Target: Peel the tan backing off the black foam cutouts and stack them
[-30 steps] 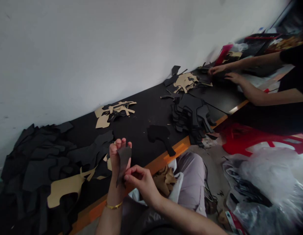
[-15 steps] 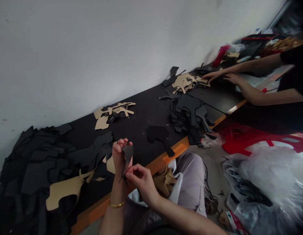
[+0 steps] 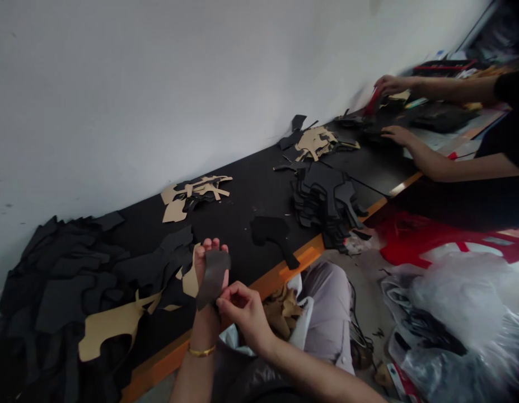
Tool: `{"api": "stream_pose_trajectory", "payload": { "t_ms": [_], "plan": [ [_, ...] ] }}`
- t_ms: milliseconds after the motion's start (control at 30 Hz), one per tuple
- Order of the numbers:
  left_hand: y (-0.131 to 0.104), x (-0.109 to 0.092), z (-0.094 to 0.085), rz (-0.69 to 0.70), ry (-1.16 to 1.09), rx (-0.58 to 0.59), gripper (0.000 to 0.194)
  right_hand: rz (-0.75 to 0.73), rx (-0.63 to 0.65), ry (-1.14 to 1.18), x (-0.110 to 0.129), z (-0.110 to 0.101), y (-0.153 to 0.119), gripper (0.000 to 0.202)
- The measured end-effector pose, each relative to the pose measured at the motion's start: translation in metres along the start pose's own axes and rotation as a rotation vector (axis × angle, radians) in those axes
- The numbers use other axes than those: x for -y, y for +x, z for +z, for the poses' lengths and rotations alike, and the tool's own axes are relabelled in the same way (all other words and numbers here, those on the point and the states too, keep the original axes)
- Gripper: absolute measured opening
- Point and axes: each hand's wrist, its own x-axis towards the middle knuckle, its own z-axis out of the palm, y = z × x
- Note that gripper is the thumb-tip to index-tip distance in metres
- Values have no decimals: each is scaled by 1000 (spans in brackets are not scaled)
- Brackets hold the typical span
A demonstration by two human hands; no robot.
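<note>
A thin dark grey cut piece lies across the palm of my left hand, whose fingertips curl up behind it. My right hand pinches the lower right edge of that piece between thumb and forefinger. Just left of my hands is a tan-backed piece beside a large heap of dark pieces. One dark shaped piece rests near the table's front edge. Further right stands a stack of similar dark pieces.
Tan scraps lie in two piles along the wall. A person's arms reach over the far right of the black table. Below are a bag of tan scraps, my knee and clear plastic bags.
The dark piece has turned so its broad face shows, my left palm behind it. At the far right, one of the other person's hands has moved up and away to a red object.
</note>
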Motion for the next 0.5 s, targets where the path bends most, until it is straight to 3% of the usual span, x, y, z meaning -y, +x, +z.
{"api": "stream_pose_trajectory", "payload": {
  "t_ms": [300,500],
  "plan": [
    [7,-9,-4,-28,-130,97,9,-328,33,-374,0,-22,-14,13],
    [17,-21,0,-55,-132,110,11,-423,66,-621,-30,-79,-35,7]
  ]
}}
